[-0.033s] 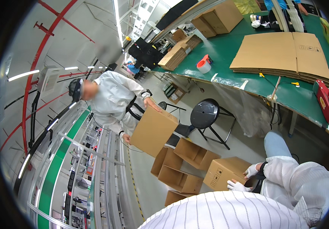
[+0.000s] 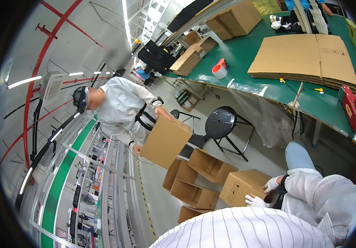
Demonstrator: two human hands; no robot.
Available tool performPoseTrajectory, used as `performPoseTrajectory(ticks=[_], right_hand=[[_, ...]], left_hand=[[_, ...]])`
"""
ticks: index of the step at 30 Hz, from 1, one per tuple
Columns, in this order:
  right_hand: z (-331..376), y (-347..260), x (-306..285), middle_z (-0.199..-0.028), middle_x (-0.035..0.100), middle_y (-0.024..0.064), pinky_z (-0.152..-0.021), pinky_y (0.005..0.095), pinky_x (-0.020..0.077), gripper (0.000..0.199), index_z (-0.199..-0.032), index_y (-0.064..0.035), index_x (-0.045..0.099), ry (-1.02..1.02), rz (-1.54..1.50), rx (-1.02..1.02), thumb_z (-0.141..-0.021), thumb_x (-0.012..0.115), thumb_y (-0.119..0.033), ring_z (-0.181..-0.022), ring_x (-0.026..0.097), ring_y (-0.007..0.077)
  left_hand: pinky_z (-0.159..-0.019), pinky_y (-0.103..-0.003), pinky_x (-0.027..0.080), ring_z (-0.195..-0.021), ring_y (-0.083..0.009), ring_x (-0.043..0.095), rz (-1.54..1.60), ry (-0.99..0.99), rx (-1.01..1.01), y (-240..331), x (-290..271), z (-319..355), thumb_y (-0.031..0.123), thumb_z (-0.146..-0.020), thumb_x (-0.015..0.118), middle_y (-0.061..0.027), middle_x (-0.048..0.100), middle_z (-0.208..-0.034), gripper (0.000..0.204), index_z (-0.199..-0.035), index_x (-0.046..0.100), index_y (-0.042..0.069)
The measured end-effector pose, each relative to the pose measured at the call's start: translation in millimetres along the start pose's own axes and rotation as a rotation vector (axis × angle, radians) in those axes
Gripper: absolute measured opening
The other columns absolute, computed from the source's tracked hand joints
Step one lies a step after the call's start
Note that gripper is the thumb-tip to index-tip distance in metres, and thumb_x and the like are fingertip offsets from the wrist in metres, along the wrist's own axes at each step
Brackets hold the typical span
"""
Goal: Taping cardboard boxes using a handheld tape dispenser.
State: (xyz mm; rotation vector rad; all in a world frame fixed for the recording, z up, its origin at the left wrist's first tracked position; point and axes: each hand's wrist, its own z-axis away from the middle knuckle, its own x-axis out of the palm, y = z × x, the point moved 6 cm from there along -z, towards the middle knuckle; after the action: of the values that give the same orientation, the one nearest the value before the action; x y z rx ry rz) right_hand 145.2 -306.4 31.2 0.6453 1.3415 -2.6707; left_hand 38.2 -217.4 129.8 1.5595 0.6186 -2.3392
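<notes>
1. Down at four o'clock in my view, my hands are on the small closed carton, which sits on the floor by my knee. My left hand has its fingers splayed flat against the carton's near face. My right hand has its fingers curled narrow on the carton's edge (how firmly, I cannot tell).
2. Slipping is my first worry. My gloves are smooth white fabric and the carton is plain matte brown board with crisp corners. With one flat palm and one edge grip, it could twist and drop.
3. Open cartons lie just beside it at nine o'clock, flaps up and walls thin. A sideways shove would knock into them or fold a flap.
4. A co-worker in a white coverall stands at ten o'clock, carrying a large carton above those open ones. If I lift into that space, we could collide.
5. Behind them, a black stool has a round hard seat and thin splayed legs, easy to snag.
6. At one o'clock, the green worktop carries a stack of flat corrugated sheets and a red tape dispenser near its rim. Clear, crinkly plastic film hangs off the edge, and a tug on it might drag things down.
</notes>
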Motion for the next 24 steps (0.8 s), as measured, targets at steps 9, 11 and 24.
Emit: performPoseTrajectory(ticks=[9, 11, 24], right_hand=[[-3, -4, -10, -0.129, 0.057, 0.0118, -0.101, 0.0358, 0.0400, 0.067, -0.134, -0.0140, 0.052, 0.101, 0.104, -0.006, -0.085, 0.054, -0.059, -0.119, 0.054, 0.0290], [-2, -5, -10, -0.130, 0.057, 0.0113, -0.101, 0.0360, 0.0400, 0.067, -0.133, -0.0140, 0.053, 0.099, 0.096, 0.008, -0.085, 0.053, -0.059, -0.120, 0.053, 0.0292], [-2, -1, -3, -0.131, 0.056, 0.0119, -0.099, 0.0401, 0.0416, 0.061, -0.132, -0.0159, 0.054, -0.065, 0.307, 0.099, -0.086, 0.050, -0.056, -0.119, 0.053, 0.0326]], left_hand=[[-0.100, -0.048, 0.038, -0.117, -0.0383, 0.042, 0.052, 0.425, -0.025, 3, 4, -13, 0.016, -0.092, 0.043, -0.0228, 0.035, -0.139, 0.048, -0.135, 0.040, -0.003], [-0.100, -0.048, 0.037, -0.117, -0.0381, 0.042, 0.047, 0.431, -0.011, 1, 2, -12, 0.017, -0.091, 0.044, -0.0221, 0.035, -0.139, 0.048, -0.135, 0.041, -0.003], [-0.100, -0.052, 0.034, -0.121, -0.0404, 0.039, 0.013, 0.483, 0.179, 11, 7, -11, 0.014, -0.092, 0.044, -0.0194, 0.037, -0.139, 0.046, -0.135, 0.042, -0.001]])
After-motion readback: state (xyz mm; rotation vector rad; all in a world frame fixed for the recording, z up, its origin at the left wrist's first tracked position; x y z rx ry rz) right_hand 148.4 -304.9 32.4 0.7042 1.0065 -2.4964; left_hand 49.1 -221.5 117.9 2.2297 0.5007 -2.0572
